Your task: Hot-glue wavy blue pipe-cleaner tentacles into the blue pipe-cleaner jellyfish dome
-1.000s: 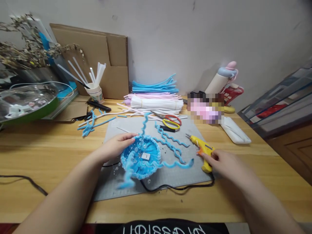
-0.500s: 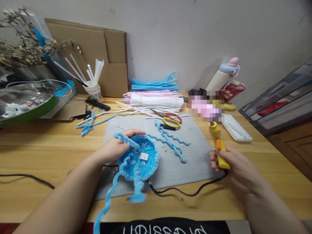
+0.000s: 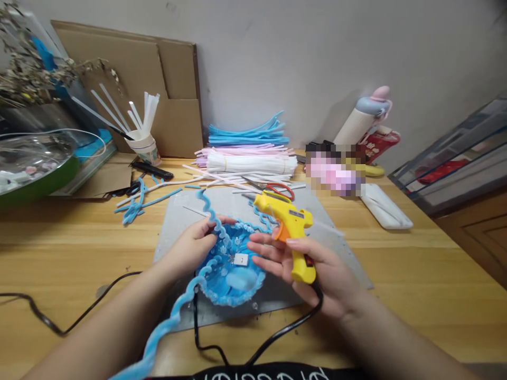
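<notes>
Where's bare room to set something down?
Right side: bare wood between the long white object and the right forearm. Left side: more wood between the blue scraps and black cord. Crowded: the gray mat, with the blue piece, yellow glue gun, left hand and right hand over it; also the back, with bundled stems.

Yellow glue gun (image 3: 291,219) near blue, apparently fuzzy bowl-shaped piece (image 3: 225,274)

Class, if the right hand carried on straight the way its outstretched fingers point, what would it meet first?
Probably the near side of the fuzzy blue bowl; the right hand's fingers sit close to its rim, though the depth between them is unclear.
</notes>
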The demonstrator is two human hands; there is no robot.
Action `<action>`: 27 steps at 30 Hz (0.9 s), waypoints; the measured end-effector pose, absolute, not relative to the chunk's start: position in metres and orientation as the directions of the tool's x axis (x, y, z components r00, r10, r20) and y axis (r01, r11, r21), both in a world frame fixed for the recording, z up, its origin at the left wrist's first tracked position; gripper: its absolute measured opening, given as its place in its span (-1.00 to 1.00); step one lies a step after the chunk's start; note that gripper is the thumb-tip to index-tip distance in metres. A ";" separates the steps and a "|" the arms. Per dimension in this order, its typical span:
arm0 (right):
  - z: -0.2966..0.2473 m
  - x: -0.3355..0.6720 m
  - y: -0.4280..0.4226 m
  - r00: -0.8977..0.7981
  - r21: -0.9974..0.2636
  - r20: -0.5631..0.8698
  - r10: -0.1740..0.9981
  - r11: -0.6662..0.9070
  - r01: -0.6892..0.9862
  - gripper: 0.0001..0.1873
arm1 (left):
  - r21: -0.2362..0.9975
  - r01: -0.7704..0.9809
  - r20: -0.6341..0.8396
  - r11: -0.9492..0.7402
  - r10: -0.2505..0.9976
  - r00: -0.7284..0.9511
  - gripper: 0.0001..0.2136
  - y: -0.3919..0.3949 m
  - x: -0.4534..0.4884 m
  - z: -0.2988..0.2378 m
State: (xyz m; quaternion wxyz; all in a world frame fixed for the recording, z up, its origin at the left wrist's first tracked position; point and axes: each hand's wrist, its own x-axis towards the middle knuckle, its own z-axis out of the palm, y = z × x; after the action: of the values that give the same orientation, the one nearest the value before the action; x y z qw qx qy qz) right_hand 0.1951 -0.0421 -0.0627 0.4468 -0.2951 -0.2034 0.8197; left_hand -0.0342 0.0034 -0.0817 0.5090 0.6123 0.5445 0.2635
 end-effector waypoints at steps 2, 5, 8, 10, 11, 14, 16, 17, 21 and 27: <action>-0.067 0.193 -0.044 -0.403 -0.620 -0.290 0.868 -0.491 -0.612 -0.74 | 0.924 0.374 -0.202 0.080 0.933 0.298 -0.52 0.003 -0.033 -0.085; -0.074 0.192 -0.050 -0.369 -0.624 -0.265 0.891 -0.450 -0.639 -0.71 | 0.947 0.321 -0.134 0.018 0.930 0.343 -0.54 0.004 -0.037 -0.089; -0.080 0.191 -0.057 -0.342 -0.614 -0.218 0.914 -0.401 -0.680 -0.71 | 0.962 0.269 -0.090 -0.046 0.879 0.468 -0.48 0.005 -0.045 -0.091; -0.083 0.190 -0.060 -0.338 -0.607 -0.200 0.920 -0.387 -0.694 -0.72 | 0.965 0.233 -0.045 -0.117 0.806 0.590 -0.48 0.006 -0.051 -0.089; -0.084 0.189 -0.061 -0.341 -0.603 -0.195 0.920 -0.387 -0.698 -0.72 | 0.963 0.222 -0.023 -0.154 0.773 0.634 -0.51 0.006 -0.052 -0.087; -0.084 0.187 -0.061 -0.346 -0.595 -0.193 0.918 -0.390 -0.702 -0.73 | 0.939 0.258 0.005 -0.227 0.761 0.649 -0.65 0.005 -0.052 -0.082; -0.084 0.186 -0.060 -0.346 -0.591 -0.215 0.913 -0.404 -0.698 -0.76 | 0.919 0.295 0.019 -0.260 0.778 0.628 -0.75 0.005 -0.048 -0.080; -0.083 0.185 -0.059 -0.346 -0.589 -0.234 0.909 -0.416 -0.693 -0.76 | 0.911 0.304 0.031 -0.279 0.781 0.624 -0.78 0.004 -0.047 -0.079; -0.082 0.185 -0.059 -0.312 -0.580 -0.277 0.909 -0.417 -0.699 -0.77 | 0.877 0.346 0.042 -0.332 0.772 0.635 -0.74 0.002 -0.044 -0.077; -0.080 0.184 -0.058 -0.257 -0.564 -0.246 0.935 -0.354 -0.746 -0.82 | 0.834 0.416 -0.011 -0.362 0.743 0.670 -0.68 -0.003 -0.045 -0.068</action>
State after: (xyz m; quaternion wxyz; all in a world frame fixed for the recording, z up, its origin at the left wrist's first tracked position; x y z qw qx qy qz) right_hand 0.1843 -0.0584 -0.0803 0.5426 -0.2777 -0.1698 0.7744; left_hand -0.0453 -0.0031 -0.0679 0.4349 0.8035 0.3604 0.1880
